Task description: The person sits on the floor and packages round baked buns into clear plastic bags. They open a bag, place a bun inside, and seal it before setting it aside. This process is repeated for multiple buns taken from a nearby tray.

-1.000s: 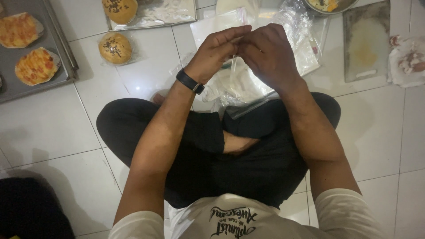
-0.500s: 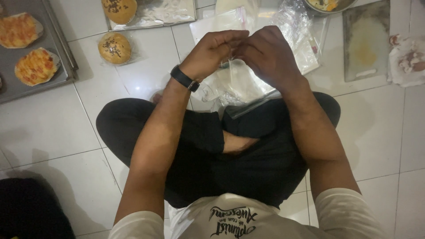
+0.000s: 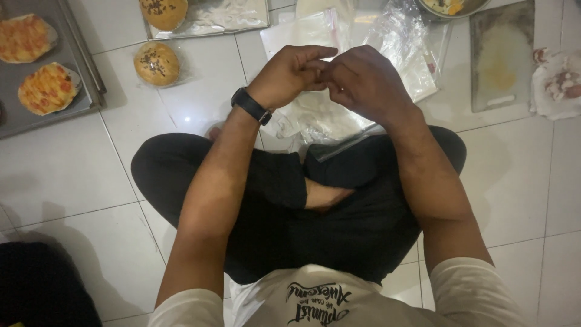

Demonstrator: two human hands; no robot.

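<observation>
I am pinching something small between my left hand (image 3: pixel 290 75) and right hand (image 3: pixel 363 82), fingers curled closed though what they grip I cannot tell, working slowly above the clear plastic bags (image 3: pixel 321 115) lying by my knees.
</observation>
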